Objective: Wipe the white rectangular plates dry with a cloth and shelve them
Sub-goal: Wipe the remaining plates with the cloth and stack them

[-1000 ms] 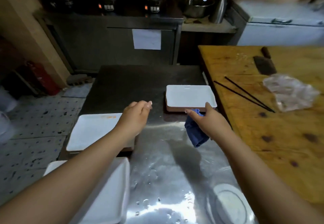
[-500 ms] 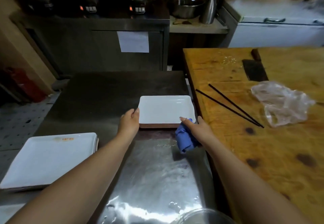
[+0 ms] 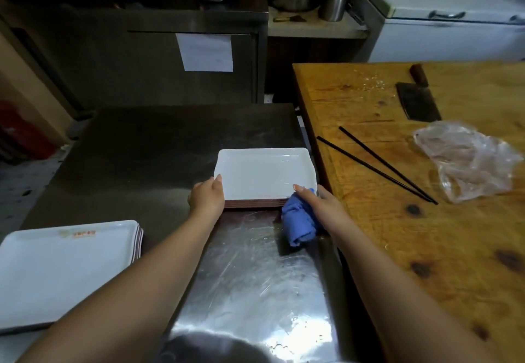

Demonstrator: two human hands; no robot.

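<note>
White rectangular plates (image 3: pixel 264 173), stacked on the steel table (image 3: pixel 159 141), lie between my two hands. My left hand (image 3: pixel 206 199) grips the stack's near left corner, thumb on the top rim, fingers curled down over the edge. My right hand (image 3: pixel 321 206) meets the near right corner, forefinger laid on the rim, with the blue cloth (image 3: pixel 298 222) bunched under the palm and hanging down toward the table; whether its other fingers also clasp the plate I cannot tell, since the cloth hides them. Nearer to me than my left hand, and further left, lies a second stack of larger white plates (image 3: pixel 65 269), partly covered by my left forearm. Just right of my right hand runs the edge of a wooden board (image 3: pixel 426 249); on it, beyond and right of that hand, lie two black chopsticks (image 3: pixel 377 165), a crumpled clear plastic bag (image 3: pixel 468 161) and a cleaver (image 3: pixel 417 104). Beyond both hands stands a dark cabinet bearing a paper sheet (image 3: pixel 207 51).
</note>
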